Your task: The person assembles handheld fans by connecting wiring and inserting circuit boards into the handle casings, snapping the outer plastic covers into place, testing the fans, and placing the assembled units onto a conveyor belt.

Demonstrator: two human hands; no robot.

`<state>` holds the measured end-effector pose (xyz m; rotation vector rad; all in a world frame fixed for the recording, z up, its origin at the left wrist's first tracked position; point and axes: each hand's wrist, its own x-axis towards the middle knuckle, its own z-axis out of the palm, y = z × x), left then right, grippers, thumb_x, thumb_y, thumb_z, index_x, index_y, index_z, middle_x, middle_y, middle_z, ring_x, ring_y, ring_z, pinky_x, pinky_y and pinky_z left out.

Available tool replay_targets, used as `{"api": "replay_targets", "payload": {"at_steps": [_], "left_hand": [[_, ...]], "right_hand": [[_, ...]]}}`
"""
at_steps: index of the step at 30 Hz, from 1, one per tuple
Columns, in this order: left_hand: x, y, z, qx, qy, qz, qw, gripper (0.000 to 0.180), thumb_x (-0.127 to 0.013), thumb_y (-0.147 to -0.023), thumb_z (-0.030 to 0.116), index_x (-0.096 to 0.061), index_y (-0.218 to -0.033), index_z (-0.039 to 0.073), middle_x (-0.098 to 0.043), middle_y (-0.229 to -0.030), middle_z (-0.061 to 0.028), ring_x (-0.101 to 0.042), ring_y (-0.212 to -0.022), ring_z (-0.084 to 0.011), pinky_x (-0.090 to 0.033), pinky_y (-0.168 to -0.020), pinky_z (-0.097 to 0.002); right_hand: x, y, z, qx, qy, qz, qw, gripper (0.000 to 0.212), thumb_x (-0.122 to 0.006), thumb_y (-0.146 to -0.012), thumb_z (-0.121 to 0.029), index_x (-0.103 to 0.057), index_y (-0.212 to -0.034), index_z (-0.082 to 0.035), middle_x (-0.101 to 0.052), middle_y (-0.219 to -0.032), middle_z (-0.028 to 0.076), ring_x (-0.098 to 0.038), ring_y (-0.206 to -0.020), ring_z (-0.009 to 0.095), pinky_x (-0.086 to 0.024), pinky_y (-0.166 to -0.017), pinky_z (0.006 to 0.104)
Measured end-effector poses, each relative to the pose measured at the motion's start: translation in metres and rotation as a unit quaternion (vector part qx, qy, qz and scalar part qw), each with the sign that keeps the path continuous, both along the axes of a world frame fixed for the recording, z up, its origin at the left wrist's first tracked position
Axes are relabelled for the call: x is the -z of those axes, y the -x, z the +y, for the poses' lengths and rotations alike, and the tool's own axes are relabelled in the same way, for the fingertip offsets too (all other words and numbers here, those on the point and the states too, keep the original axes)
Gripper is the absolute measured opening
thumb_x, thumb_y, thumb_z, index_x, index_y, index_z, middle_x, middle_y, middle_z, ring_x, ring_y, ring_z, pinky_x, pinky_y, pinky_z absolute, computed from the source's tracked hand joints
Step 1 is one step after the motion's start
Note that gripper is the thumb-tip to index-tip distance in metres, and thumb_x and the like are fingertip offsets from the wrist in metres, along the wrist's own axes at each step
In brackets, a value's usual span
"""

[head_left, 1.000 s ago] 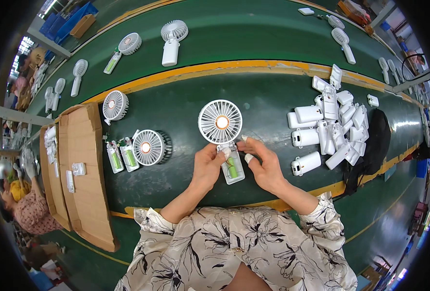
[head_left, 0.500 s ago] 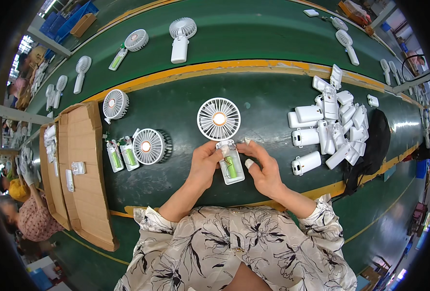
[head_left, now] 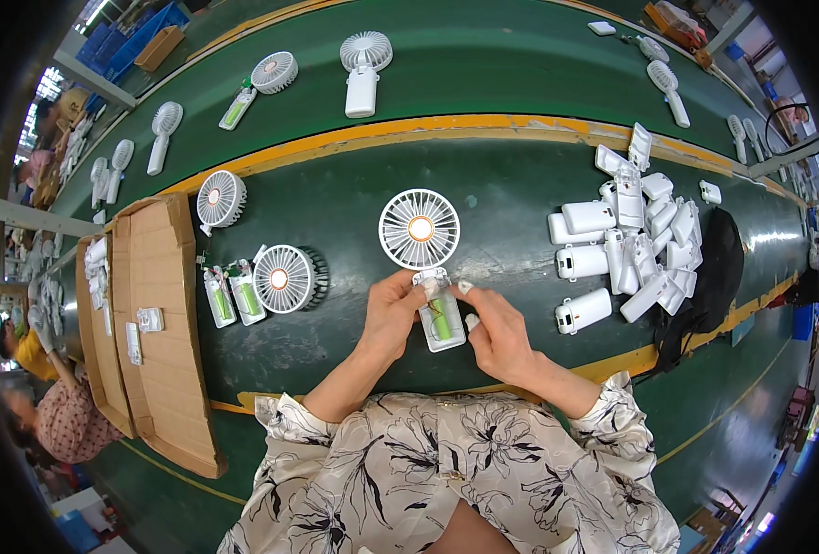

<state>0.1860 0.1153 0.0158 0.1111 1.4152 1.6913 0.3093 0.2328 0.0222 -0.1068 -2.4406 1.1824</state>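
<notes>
A white handheld fan (head_left: 419,229) lies in front of me with its round grille pointing away. Its handle (head_left: 445,344) is uncovered, showing a green battery cell (head_left: 441,319) and thin wires. My left hand (head_left: 389,314) grips the top of the handle from the left, the thumb over its inside. To the right of the handle is my right hand (head_left: 502,334), with white covers on thumb and index finger. Those two fingers are apart, and the fingertips are close to the handle's upper right edge; whether they touch it I cannot tell.
White handle covers (head_left: 645,263) lie piled at right beside a black cloth (head_left: 718,268). At left are another open fan (head_left: 280,279), a fan head (head_left: 221,200) and a cardboard tray (head_left: 165,383). Beyond the yellow edge, a green belt (head_left: 483,69) carries several fans. A co-worker (head_left: 72,420) is at far left.
My right index finger has come down and nearer to the handle. The held fan has shifted very slightly. Fans on the far belt have moved to the right.
</notes>
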Motion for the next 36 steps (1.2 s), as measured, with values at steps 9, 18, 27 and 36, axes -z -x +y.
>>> {"api": "replay_targets", "payload": {"at_steps": [9, 18, 27, 36], "left_hand": [[-0.003, 0.001, -0.001, 0.016, -0.001, -0.003, 1.0, 0.02, -0.049, -0.084, 0.003, -0.058, -0.102, 0.0, -0.061, -0.089, -0.0054, -0.058, -0.077, -0.0121, -0.049, -0.065, -0.0261], [0.001, 0.004, -0.002, 0.032, 0.013, -0.028, 0.999, 0.019, -0.05, -0.083, 0.005, -0.058, -0.1, 0.0, -0.061, -0.088, -0.0057, -0.058, -0.075, -0.0122, -0.049, -0.062, -0.0258], [0.002, 0.001, -0.011, 0.1, 0.04, -0.042, 0.993, 0.02, -0.052, -0.081, 0.004, -0.058, -0.099, -0.001, -0.061, -0.087, -0.0053, -0.058, -0.073, -0.0108, -0.048, -0.06, -0.0234], [0.017, -0.002, -0.014, 0.109, 0.057, -0.033, 0.992, 0.021, -0.054, -0.077, -0.001, -0.059, -0.097, -0.002, -0.062, -0.088, -0.0082, -0.061, -0.074, -0.0157, -0.05, -0.064, -0.0271]], "right_hand": [[0.006, 0.007, 0.003, 0.004, -0.008, 0.054, 0.999, 0.054, -0.045, -0.06, 0.013, -0.042, -0.114, 0.007, -0.053, -0.1, 0.024, -0.054, -0.084, 0.038, -0.044, -0.074, 0.0395], [0.009, 0.002, 0.009, -0.036, -0.101, 0.06, 0.992, 0.047, -0.051, -0.06, 0.01, -0.048, -0.107, 0.006, -0.056, -0.097, 0.021, -0.055, -0.088, 0.035, -0.044, -0.081, 0.0412], [-0.012, 0.002, 0.035, -0.245, -0.334, 0.132, 0.901, 0.03, -0.054, -0.071, -0.016, -0.052, -0.097, -0.001, -0.055, -0.088, 0.011, -0.052, -0.083, 0.021, -0.041, -0.081, 0.0337], [-0.005, -0.007, 0.022, -0.275, -0.197, -0.091, 0.937, 0.053, -0.064, -0.063, -0.014, -0.046, -0.112, -0.005, -0.053, -0.093, 0.007, -0.05, -0.091, 0.022, -0.039, -0.077, 0.034]]}}
